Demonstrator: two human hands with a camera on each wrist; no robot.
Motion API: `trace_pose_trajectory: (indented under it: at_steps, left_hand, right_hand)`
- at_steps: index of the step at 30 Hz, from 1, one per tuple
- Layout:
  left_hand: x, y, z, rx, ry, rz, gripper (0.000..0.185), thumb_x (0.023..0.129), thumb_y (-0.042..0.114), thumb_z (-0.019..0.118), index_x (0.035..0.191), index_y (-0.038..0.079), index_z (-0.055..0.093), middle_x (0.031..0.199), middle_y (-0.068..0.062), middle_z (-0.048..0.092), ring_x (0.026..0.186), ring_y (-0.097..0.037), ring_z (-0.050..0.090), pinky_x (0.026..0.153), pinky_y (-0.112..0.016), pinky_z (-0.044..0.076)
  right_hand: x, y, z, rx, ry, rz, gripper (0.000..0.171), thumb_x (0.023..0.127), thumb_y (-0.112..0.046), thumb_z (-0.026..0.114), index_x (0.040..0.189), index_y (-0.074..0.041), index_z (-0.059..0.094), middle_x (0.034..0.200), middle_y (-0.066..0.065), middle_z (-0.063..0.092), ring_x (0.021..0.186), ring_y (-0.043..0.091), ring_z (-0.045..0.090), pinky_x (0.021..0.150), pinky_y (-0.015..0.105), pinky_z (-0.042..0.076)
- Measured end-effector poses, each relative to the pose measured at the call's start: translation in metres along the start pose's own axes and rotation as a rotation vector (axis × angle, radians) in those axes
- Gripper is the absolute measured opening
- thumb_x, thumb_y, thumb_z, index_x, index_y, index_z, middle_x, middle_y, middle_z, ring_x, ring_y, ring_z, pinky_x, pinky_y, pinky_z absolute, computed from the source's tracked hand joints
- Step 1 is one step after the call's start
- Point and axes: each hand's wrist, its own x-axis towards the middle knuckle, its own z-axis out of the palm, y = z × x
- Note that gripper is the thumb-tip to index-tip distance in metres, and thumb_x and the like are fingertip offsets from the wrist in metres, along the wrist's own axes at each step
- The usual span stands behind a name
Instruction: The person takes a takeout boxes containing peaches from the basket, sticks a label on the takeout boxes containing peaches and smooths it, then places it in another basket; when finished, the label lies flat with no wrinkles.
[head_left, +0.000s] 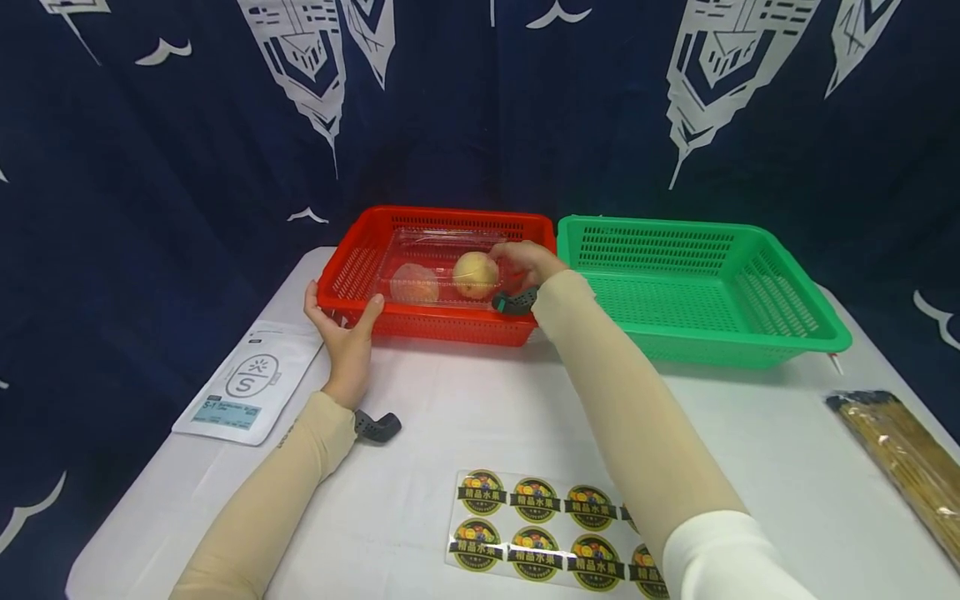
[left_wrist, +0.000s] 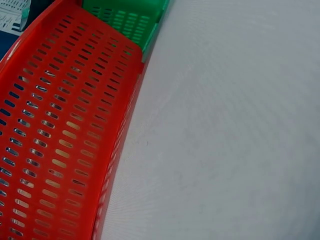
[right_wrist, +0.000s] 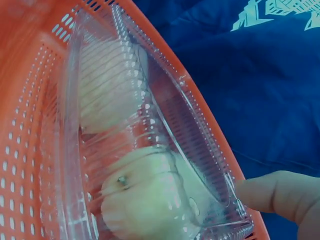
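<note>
A clear plastic box [head_left: 442, 242] lies in the red basket [head_left: 450, 327]. It holds two round, pale fruits; the right fruit [head_left: 475, 275] is yellowish with a small stem mark, and the left fruit [head_left: 415, 284] looks pinker through the plastic. My right hand [head_left: 527, 260] holds the box's right end inside the basket, and one fingertip shows at the box corner in the right wrist view. At the basket's front left corner, my left hand [head_left: 347, 350] grips the rim with the thumb on the front side. The left wrist view shows the basket's slotted wall but no fingers.
A green basket [head_left: 750, 354] stands against the red one's right side. On the white table lie a white pouch [head_left: 251, 383] at left, a sheet of round fruit stickers [head_left: 536, 533] in front, and a packet of thin brown sticks [head_left: 900, 458] at right. A dark blue patterned curtain hangs behind.
</note>
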Motion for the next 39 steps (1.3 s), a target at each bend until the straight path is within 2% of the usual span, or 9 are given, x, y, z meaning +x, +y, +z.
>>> trace_pose_trajectory:
  at_steps: [7,13,20,23,25,27,32,35,39]
  left_hand:
    - [0.0003,-0.0002,-0.0008,-0.009,0.004,-0.009,0.099,0.099,0.014,0.078,0.168,0.029,0.009,0.171,-0.007,0.025,0.154,-0.023,0.03,0.12,-0.032,0.043]
    - [-0.0003,-0.0001,-0.0005,-0.001,0.008,-0.014,0.1,0.099,0.014,0.078,0.168,0.03,0.009,0.17,-0.006,0.025,0.154,-0.023,0.03,0.12,-0.031,0.042]
    - [0.0004,0.0003,0.0008,0.003,0.01,-0.009,0.099,0.098,0.014,0.078,0.168,0.03,0.009,0.169,-0.004,0.027,0.154,-0.021,0.032,0.121,-0.03,0.042]
    - [0.0012,0.0013,0.0018,-0.005,0.01,0.008,0.098,0.098,0.013,0.078,0.168,0.028,0.01,0.169,-0.004,0.028,0.153,-0.02,0.033,0.12,-0.03,0.042]
    - [0.0015,0.0021,0.002,-0.01,0.011,0.014,0.098,0.098,0.013,0.078,0.167,0.028,0.01,0.169,-0.005,0.028,0.153,-0.02,0.034,0.12,-0.03,0.043]
    - [0.0016,0.0026,0.002,-0.015,0.012,0.014,0.098,0.099,0.013,0.078,0.167,0.028,0.01,0.169,-0.005,0.028,0.153,-0.02,0.034,0.119,-0.03,0.043]
    - [0.0009,0.003,0.0014,-0.006,0.011,0.008,0.098,0.099,0.013,0.078,0.167,0.028,0.01,0.169,-0.006,0.027,0.154,-0.021,0.032,0.119,-0.03,0.044]
    - [0.0004,0.0029,0.0012,0.006,0.009,0.004,0.098,0.099,0.014,0.078,0.167,0.028,0.009,0.169,-0.006,0.027,0.154,-0.02,0.032,0.12,-0.03,0.043]
    - [0.0001,0.0022,0.0009,0.014,0.005,0.003,0.099,0.098,0.015,0.078,0.168,0.028,0.009,0.169,-0.005,0.027,0.154,-0.02,0.032,0.12,-0.031,0.043]
  right_hand:
    - [-0.0005,-0.0002,0.0027,-0.108,-0.039,0.063,0.072,0.108,-0.03,0.06,0.167,-0.001,0.031,0.172,0.022,0.032,0.15,0.04,0.046,0.123,0.047,0.042]
    - [0.0009,0.0,0.0045,-0.151,-0.067,0.073,0.072,0.108,-0.03,0.061,0.167,-0.002,0.031,0.175,0.016,0.028,0.15,0.042,0.046,0.127,0.048,0.035]
    - [0.0011,0.0019,0.0031,-0.187,-0.043,0.028,0.082,0.106,-0.04,0.062,0.169,-0.003,0.024,0.177,0.016,0.018,0.149,0.044,0.047,0.124,0.05,0.04]
    - [0.0022,0.0025,0.0019,-0.198,-0.052,-0.035,0.079,0.106,-0.041,0.062,0.167,-0.003,0.031,0.175,0.017,0.023,0.147,0.046,0.048,0.12,0.051,0.045]
    - [0.0029,0.0026,0.0014,-0.18,-0.068,-0.076,0.074,0.105,-0.039,0.063,0.164,-0.003,0.039,0.173,0.018,0.031,0.147,0.045,0.048,0.117,0.053,0.048]
    - [0.0039,0.0031,0.0007,-0.158,-0.082,-0.102,0.071,0.104,-0.036,0.064,0.162,-0.003,0.039,0.171,0.018,0.034,0.15,0.042,0.044,0.117,0.055,0.048]
    - [0.0041,0.0045,0.0007,-0.101,-0.095,-0.125,0.079,0.101,-0.033,0.067,0.163,-0.011,0.023,0.168,0.018,0.031,0.146,0.048,0.046,0.12,0.058,0.043]
    - [0.0039,0.0048,0.0022,-0.08,-0.103,-0.143,0.079,0.1,-0.034,0.067,0.162,-0.015,0.022,0.166,0.019,0.032,0.141,0.054,0.05,0.121,0.062,0.04]
    - [0.0028,0.0055,0.0044,-0.051,-0.096,-0.136,0.085,0.1,-0.035,0.069,0.165,-0.02,0.017,0.165,0.02,0.037,0.139,0.052,0.053,0.12,0.065,0.039]
